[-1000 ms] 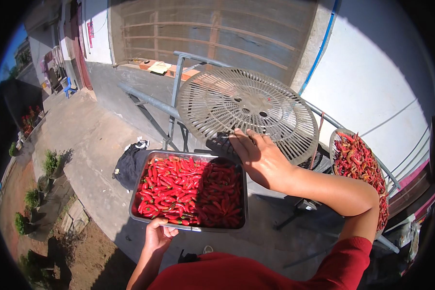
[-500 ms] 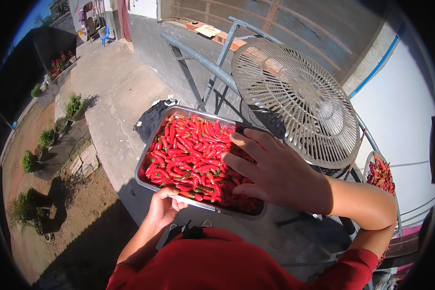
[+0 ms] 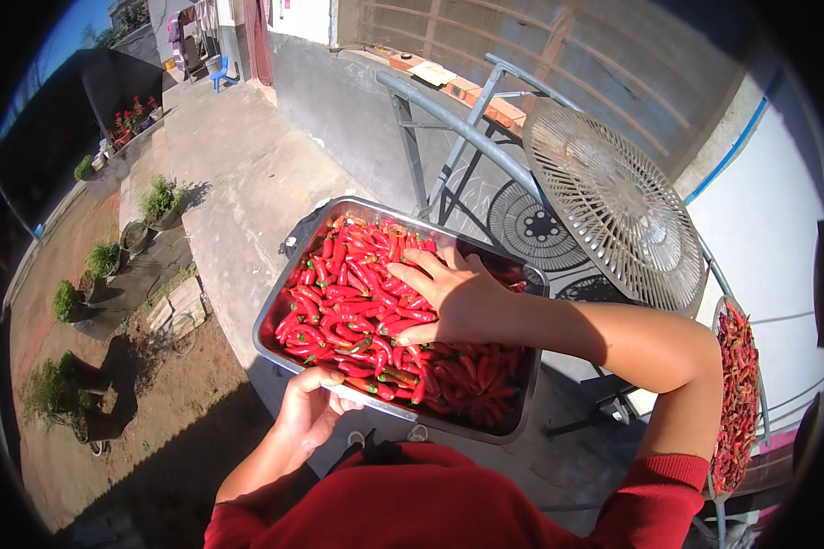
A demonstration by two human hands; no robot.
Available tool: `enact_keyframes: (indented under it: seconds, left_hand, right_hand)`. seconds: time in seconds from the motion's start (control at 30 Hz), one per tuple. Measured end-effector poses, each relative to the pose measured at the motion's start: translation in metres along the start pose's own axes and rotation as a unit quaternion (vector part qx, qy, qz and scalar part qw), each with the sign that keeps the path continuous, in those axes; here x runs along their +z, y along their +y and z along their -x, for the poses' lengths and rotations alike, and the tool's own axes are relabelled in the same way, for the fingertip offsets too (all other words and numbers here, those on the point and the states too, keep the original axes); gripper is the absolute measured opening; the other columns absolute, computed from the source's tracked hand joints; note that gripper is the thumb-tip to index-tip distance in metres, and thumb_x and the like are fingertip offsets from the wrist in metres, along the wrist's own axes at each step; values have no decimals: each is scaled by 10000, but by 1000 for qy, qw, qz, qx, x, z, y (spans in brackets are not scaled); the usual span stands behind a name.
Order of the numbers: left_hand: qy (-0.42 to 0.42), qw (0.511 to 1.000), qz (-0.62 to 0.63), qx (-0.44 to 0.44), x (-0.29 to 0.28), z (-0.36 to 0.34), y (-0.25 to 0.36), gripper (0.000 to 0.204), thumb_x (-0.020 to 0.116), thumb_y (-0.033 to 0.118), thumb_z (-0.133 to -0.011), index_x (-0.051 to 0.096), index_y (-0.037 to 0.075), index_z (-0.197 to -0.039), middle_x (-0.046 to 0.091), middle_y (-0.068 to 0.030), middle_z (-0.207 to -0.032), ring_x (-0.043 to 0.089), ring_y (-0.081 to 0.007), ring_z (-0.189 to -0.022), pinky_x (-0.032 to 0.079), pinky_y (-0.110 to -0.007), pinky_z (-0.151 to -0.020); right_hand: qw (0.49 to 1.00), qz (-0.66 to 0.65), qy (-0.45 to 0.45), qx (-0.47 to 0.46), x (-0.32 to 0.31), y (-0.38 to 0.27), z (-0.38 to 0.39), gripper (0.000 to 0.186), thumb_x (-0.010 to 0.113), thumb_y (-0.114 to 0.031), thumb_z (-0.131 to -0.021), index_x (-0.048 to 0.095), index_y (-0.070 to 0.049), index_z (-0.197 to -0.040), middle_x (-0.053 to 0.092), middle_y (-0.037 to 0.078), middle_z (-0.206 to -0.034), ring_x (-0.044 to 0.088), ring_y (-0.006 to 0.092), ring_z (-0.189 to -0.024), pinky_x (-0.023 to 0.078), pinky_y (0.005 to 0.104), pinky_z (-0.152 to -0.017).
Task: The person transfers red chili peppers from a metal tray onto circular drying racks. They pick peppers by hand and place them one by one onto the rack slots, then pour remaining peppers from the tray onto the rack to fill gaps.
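A rectangular metal tray [image 3: 288, 361] holds a thick layer of red chili peppers [image 3: 357, 284], a few with green or brownish patches. My left hand [image 3: 313, 403] grips the tray's near left rim, thumb on top and fingers underneath. Over the middle of the peppers lies my right hand [image 3: 449, 297], palm down with fingers spread, the fingertips touching the peppers. The tray's right part is in shadow, and my right forearm crosses above it.
A round slatted tray [image 3: 613, 206] leans on a grey metal frame [image 3: 467, 128] to the right. Beyond my right elbow, another round tray carries darker dried chilies [image 3: 734, 403]. Potted plants [image 3: 160, 201] line the path at left. A blue chair [image 3: 221, 73] stands far back.
My right hand has come down and leftward onto the peppers from above the tray. My left hand keeps its hold on the rim. The view has shifted, showing more dried chilies at right.
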State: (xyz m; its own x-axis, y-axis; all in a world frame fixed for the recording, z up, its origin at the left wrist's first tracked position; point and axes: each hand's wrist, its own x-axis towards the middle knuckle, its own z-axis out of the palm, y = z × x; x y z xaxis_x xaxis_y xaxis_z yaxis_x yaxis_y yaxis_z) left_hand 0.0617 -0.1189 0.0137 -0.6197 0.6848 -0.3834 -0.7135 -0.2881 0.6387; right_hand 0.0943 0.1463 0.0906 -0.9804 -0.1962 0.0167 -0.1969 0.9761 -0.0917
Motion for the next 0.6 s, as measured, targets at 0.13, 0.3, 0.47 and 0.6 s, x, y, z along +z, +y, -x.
enact_keyframes:
  seconds: [0.13,0.3,0.47,0.6]
  left_hand:
    - [-13,1000,-3,-8,2,6,9,451,582,155,-701,586,-24,-1115,689,-141,-932,659,-261,-799,527,-390,-769]
    - [-37,999,-10,18,12,9,15,312,571,164,-735,629,-34,-969,690,-144,-826,646,-241,-710,521,-335,-695]
    - [-2,996,-10,83,22,13,14,399,577,166,-731,587,-16,-1085,683,-118,-814,630,-211,-615,507,-298,-504]
    - [16,988,-16,152,65,35,71,443,588,158,-725,563,-24,-1128,671,-111,-815,608,-204,-572,483,-282,-451]
  right_hand:
    - [1000,14,4,-15,-18,-6,13,884,622,-662,-772,400,-117,-1432,400,196,-1428,438,461,-1216,387,577,-965]
    - [996,33,57,-55,-15,-7,23,795,645,-559,-807,407,-119,-1425,403,213,-1431,485,420,-1149,401,531,-949]
    - [990,12,68,-125,-13,1,15,784,676,-527,-791,401,-171,-1432,348,224,-1460,480,423,-1176,404,556,-946]
    - [989,0,97,-112,-64,-15,-11,763,700,-491,-769,430,-160,-1401,382,222,-1415,489,443,-1145,418,570,-950]
